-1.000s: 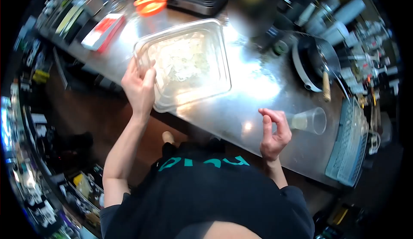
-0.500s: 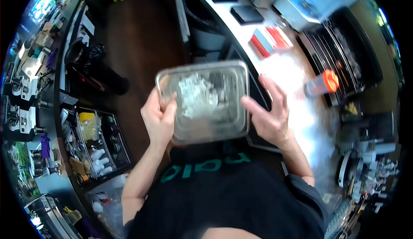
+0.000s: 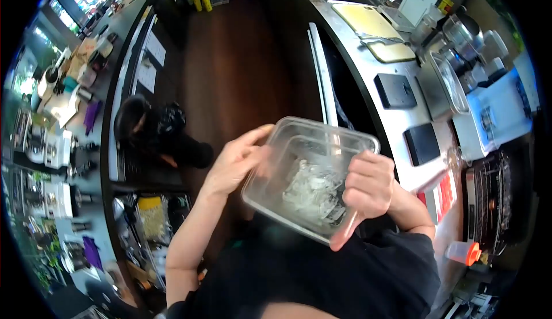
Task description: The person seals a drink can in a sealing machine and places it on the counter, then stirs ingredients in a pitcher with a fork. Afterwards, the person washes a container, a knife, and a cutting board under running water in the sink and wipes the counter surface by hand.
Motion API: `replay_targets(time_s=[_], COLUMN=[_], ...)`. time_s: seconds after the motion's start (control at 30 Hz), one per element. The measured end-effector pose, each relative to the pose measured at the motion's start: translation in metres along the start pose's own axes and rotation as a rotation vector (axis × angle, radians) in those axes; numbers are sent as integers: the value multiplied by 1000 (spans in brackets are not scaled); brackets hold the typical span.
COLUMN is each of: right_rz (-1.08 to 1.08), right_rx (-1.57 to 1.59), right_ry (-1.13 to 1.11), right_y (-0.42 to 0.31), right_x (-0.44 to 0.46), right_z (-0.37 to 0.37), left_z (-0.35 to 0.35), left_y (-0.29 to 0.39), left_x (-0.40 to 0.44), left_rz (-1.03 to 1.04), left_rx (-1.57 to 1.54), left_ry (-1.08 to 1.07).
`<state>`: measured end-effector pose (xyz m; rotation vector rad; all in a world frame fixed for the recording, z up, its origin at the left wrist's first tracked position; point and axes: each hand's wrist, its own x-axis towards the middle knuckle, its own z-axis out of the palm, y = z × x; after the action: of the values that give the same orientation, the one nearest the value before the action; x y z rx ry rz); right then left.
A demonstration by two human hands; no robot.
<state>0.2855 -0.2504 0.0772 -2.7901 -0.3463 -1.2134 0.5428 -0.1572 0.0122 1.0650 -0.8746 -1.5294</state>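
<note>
A clear, rectangular plastic container (image 3: pixel 282 207) is held in front of my body, tilted. Whitish, translucent pieces (image 3: pixel 313 189) lie in it; whether they are ice or plastic, I cannot tell. At its left side my left hand (image 3: pixel 233 166) grips the wall, part of its fingers behind the rim. The fingers of my right hand (image 3: pixel 368 189) are curled over the opposite rim, with the thumb pointing down along the outside.
Along the right runs a counter with two black flat boxes (image 3: pixel 395 91) (image 3: pixel 422 144), a cutting board (image 3: pixel 368 23), a metal pan (image 3: pixel 440 89), an orange-lidded bottle (image 3: pixel 464 253) and a toaster oven (image 3: pixel 489 201). A black bin (image 3: pixel 135 120) stands left, beside the brown floor (image 3: pixel 230 72).
My view has swung, and the container now sits lower and further right, more tilted. My right hand, with fingers spread beside it before, has closed over its rim.
</note>
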Motion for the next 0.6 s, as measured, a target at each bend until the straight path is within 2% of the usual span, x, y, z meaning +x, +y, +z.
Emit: replay_targets(time_s=[0.03, 0.07, 0.1, 0.17, 0.3, 0.4, 0.43, 0.47, 0.6], right_rz=[21, 36, 67, 148, 239, 311, 383, 448, 677], right_rx=[-43, -86, -119, -246, -628, -931, -944, -959, -1061], right_ry=[28, 46, 35, -34, -37, -278, -324, -367, -790], right_y=[33, 65, 99, 167, 308, 405, 437, 474, 619], right_x=[11, 21, 30, 44, 24, 42, 47, 53, 58], right_z=[7, 13, 19, 26, 40, 22, 16, 9, -16], left_z=[-28, -63, -102, -176, -309, -365, -379, -402, -429], left_y=[10, 16, 11, -5, -94, -95, -82, -78, 28], left_x=[16, 30, 40, 48, 35, 79, 108, 140, 298], left_rz=[85, 85, 116, 17, -264, -416, -403, -342, -122], left_rx=[95, 47, 93, 85, -14, -83, -73, -87, -14], left_ry=[62, 114, 269, 602, 841, 787, 784, 752, 664])
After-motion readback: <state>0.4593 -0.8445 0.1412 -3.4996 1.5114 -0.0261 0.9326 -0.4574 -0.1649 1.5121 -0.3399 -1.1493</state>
